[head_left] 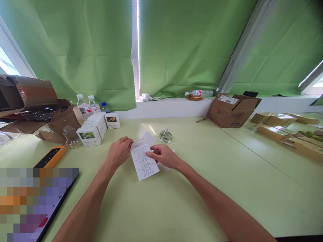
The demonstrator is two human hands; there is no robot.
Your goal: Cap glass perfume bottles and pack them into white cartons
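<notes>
A white printed paper sheet (144, 164) with lines of small text is tilted over the pale green table. My left hand (121, 150) pinches its upper left edge with the fingers closed. At its right side, my right hand (164, 155) grips the sheet, the thumb over the printed face and the other fingers partly hidden behind it. More white paper shows behind and below the sheet; I cannot tell if it is one piece. Just beyond my right hand stands a small clear glass vessel (166, 135) with a lid.
White boxes with pictures (91, 134) stand at the left beside a clear jar (71, 137) and bottles. An orange-black power strip (51, 157) and a blurred-out screen (37, 205) lie nearer. Cardboard boxes stand far left and at the back right (224, 112); wooden pieces (290, 137) lie far right.
</notes>
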